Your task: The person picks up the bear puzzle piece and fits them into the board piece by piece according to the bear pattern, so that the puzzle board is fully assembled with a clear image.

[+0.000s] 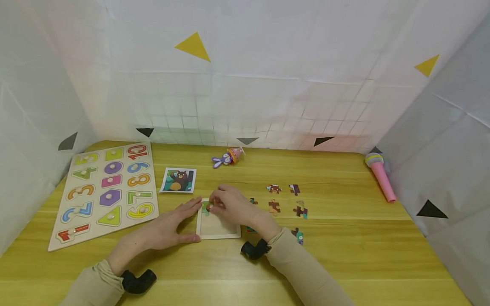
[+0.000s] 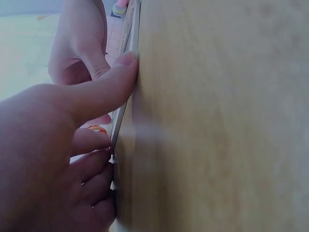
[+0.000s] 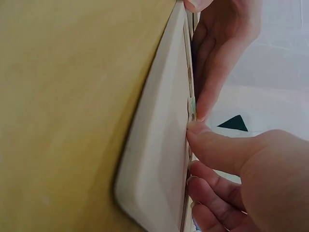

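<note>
A small square wooden puzzle tray [image 1: 220,230] with a pale raised rim lies flat on the table. My left hand [image 1: 164,227] rests along its left side, the fingers near the upper corner and the thumb against the lower one. Inside the tray's upper left corner, my right hand [image 1: 234,207] pinches a small puzzle piece [image 1: 206,208] with a green and brown picture, partly hidden by the fingers. In the right wrist view the thumb [image 3: 203,137] presses at the piece, low on the tray [image 3: 161,121]. The other fingers are curled beside it.
Loose jigsaw pieces [image 1: 274,207] lie right of the tray, some partly behind my right arm. Behind the tray are a bear picture card [image 1: 178,180] and a rabbit toy [image 1: 227,158]. A number-and-shape board [image 1: 97,230] lies left; a pink microphone [image 1: 383,179] lies far right.
</note>
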`<state>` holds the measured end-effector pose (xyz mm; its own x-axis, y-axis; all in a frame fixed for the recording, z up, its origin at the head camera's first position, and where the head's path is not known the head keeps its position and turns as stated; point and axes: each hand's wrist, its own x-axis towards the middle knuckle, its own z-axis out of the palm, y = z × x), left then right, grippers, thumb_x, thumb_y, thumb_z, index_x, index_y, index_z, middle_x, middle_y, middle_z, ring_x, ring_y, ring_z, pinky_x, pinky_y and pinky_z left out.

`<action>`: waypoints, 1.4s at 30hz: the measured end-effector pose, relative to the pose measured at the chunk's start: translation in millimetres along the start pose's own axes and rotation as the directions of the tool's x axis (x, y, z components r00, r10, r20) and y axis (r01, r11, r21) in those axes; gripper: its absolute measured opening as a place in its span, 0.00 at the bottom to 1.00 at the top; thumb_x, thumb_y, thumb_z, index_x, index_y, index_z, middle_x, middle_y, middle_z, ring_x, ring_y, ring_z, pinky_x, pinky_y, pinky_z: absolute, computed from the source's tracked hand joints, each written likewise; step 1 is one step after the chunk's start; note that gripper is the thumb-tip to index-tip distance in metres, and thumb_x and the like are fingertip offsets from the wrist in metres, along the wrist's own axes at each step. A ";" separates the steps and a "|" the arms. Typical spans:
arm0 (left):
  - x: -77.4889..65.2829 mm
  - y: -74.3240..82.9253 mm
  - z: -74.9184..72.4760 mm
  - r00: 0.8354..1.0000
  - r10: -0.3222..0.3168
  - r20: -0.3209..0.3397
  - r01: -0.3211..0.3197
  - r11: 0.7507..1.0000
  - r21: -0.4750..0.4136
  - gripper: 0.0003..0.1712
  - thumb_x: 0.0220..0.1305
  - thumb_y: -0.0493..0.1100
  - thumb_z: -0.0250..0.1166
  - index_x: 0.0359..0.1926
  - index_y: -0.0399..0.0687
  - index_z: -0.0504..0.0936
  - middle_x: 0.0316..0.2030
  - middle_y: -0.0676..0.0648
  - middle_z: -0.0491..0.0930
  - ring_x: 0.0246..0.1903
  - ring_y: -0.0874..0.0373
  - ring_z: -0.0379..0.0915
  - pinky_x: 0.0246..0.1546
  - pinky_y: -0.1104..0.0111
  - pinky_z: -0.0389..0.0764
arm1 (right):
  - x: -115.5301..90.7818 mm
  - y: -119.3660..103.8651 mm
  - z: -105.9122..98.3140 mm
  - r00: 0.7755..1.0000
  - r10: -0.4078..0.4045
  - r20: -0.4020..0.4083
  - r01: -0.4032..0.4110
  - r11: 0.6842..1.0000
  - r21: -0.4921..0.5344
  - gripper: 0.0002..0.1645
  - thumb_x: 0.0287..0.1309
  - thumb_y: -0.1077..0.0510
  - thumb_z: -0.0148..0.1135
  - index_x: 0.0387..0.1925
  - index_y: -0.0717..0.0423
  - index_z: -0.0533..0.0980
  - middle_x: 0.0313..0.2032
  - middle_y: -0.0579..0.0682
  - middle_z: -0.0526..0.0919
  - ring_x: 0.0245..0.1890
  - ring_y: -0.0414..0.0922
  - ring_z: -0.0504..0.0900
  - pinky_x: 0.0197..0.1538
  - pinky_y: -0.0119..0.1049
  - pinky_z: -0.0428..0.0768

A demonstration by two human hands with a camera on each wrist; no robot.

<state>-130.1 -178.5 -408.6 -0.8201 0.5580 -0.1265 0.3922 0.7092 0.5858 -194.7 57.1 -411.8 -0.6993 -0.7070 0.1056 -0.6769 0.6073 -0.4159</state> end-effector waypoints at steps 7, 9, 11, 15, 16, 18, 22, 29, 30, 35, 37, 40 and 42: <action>1.5 -0.9 1.8 1.000 -0.004 0.007 0.004 1.000 -0.001 0.52 0.64 0.64 0.65 0.79 0.49 0.54 0.79 0.46 0.46 0.76 0.37 0.44 0.71 0.39 0.56 | 0.4 0.5 0.5 1.000 0.024 -0.008 -0.024 1.000 0.006 0.19 0.67 0.51 0.64 0.54 0.57 0.79 0.39 0.47 0.77 0.36 0.40 0.73 0.43 0.33 0.75; 1.7 -0.6 2.6 1.000 -0.012 0.011 0.012 1.000 0.006 0.51 0.64 0.64 0.65 0.79 0.50 0.54 0.80 0.47 0.45 0.76 0.38 0.44 0.71 0.40 0.55 | 0.2 1.1 0.8 1.000 0.020 -0.010 -0.020 1.000 0.000 0.20 0.67 0.51 0.64 0.55 0.58 0.79 0.38 0.47 0.77 0.36 0.40 0.72 0.42 0.32 0.75; 1.9 -0.1 3.4 1.000 -0.009 0.012 0.009 1.000 0.024 0.51 0.64 0.64 0.65 0.79 0.49 0.54 0.80 0.48 0.45 0.76 0.37 0.44 0.71 0.40 0.56 | -0.2 1.5 1.0 1.000 0.013 -0.011 -0.013 1.000 -0.006 0.20 0.67 0.51 0.64 0.55 0.58 0.79 0.38 0.47 0.76 0.36 0.40 0.72 0.41 0.32 0.74; 2.7 2.6 4.8 1.000 0.011 0.010 -0.012 0.998 0.062 0.50 0.65 0.62 0.65 0.79 0.48 0.54 0.80 0.46 0.44 0.76 0.39 0.44 0.72 0.43 0.57 | -1.3 2.3 1.2 1.000 -0.002 -0.015 0.002 1.000 0.006 0.19 0.67 0.52 0.64 0.54 0.59 0.80 0.38 0.49 0.76 0.36 0.40 0.72 0.41 0.33 0.75; 3.1 3.3 5.1 1.000 0.022 0.007 -0.022 0.997 0.071 0.50 0.65 0.61 0.65 0.79 0.47 0.54 0.80 0.46 0.44 0.77 0.39 0.43 0.72 0.43 0.57 | -1.5 2.5 1.3 1.000 -0.005 -0.017 0.005 1.000 0.009 0.19 0.67 0.52 0.64 0.53 0.59 0.80 0.38 0.49 0.76 0.36 0.40 0.72 0.41 0.33 0.75; 3.8 5.0 5.3 0.999 0.044 0.005 -0.044 0.996 0.084 0.49 0.66 0.58 0.65 0.78 0.46 0.54 0.80 0.46 0.45 0.77 0.42 0.43 0.72 0.44 0.57 | -1.6 3.1 1.6 1.000 -0.011 -0.024 0.011 1.000 0.019 0.18 0.66 0.53 0.65 0.53 0.59 0.80 0.38 0.49 0.77 0.35 0.41 0.73 0.41 0.33 0.75; 4.7 7.4 5.6 0.997 0.077 0.022 -0.079 0.992 0.102 0.45 0.68 0.54 0.64 0.78 0.46 0.55 0.79 0.46 0.46 0.77 0.45 0.44 0.72 0.46 0.59 | -1.0 4.7 2.9 0.999 -0.020 -0.034 0.021 0.999 0.035 0.18 0.65 0.53 0.66 0.52 0.59 0.80 0.37 0.50 0.77 0.35 0.41 0.72 0.41 0.34 0.74; 4.1 8.1 7.2 0.997 0.066 0.046 -0.071 0.989 0.126 0.44 0.71 0.54 0.61 0.79 0.49 0.51 0.80 0.48 0.44 0.76 0.46 0.49 0.70 0.47 0.63 | 0.3 5.1 3.0 0.999 -0.017 -0.038 0.019 0.999 0.038 0.18 0.65 0.53 0.66 0.51 0.59 0.81 0.38 0.50 0.77 0.36 0.41 0.73 0.42 0.34 0.75; 3.7 8.2 7.3 0.997 0.066 0.044 -0.071 0.989 0.131 0.44 0.71 0.54 0.61 0.79 0.50 0.51 0.80 0.48 0.44 0.76 0.45 0.49 0.70 0.46 0.63 | 0.5 5.0 2.9 0.999 -0.018 -0.037 0.019 0.999 0.039 0.18 0.64 0.53 0.66 0.51 0.59 0.81 0.38 0.50 0.77 0.36 0.41 0.72 0.42 0.34 0.75; 3.7 7.8 8.2 0.996 0.082 0.031 -0.085 0.986 0.146 0.44 0.70 0.54 0.62 0.79 0.51 0.52 0.80 0.48 0.45 0.75 0.44 0.52 0.69 0.47 0.65 | 0.6 5.7 3.4 0.999 -0.022 -0.042 0.023 0.999 0.043 0.17 0.64 0.54 0.67 0.50 0.59 0.81 0.37 0.50 0.77 0.35 0.41 0.72 0.41 0.33 0.75; 4.2 7.9 8.7 0.996 0.086 0.024 -0.088 0.985 0.150 0.43 0.70 0.53 0.62 0.79 0.51 0.53 0.79 0.48 0.46 0.75 0.44 0.53 0.69 0.47 0.65 | 0.1 5.9 3.6 0.999 -0.025 -0.047 0.027 0.999 0.047 0.17 0.64 0.54 0.67 0.50 0.59 0.81 0.37 0.50 0.76 0.35 0.41 0.72 0.40 0.33 0.75; 4.4 8.4 9.1 0.996 0.083 0.018 -0.085 0.985 0.152 0.43 0.69 0.53 0.63 0.78 0.50 0.55 0.79 0.48 0.47 0.75 0.45 0.52 0.69 0.46 0.64 | -0.5 6.0 3.6 0.998 -0.029 -0.053 0.032 0.998 0.061 0.17 0.64 0.55 0.67 0.50 0.59 0.81 0.36 0.50 0.76 0.34 0.41 0.72 0.40 0.32 0.74; 4.2 8.8 9.2 0.997 0.078 0.019 -0.080 0.985 0.155 0.43 0.69 0.53 0.63 0.78 0.50 0.55 0.79 0.48 0.46 0.75 0.45 0.52 0.69 0.46 0.64 | -0.9 6.0 3.0 0.998 -0.033 -0.054 0.037 0.997 0.069 0.17 0.64 0.55 0.67 0.50 0.60 0.81 0.36 0.50 0.76 0.34 0.41 0.72 0.40 0.32 0.75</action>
<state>-126.3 -166.0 -411.3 -0.7787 0.6200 -0.0957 0.5166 0.7203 0.4629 -197.5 60.3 -417.1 -0.6877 -0.7062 0.1681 -0.6849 0.5545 -0.4727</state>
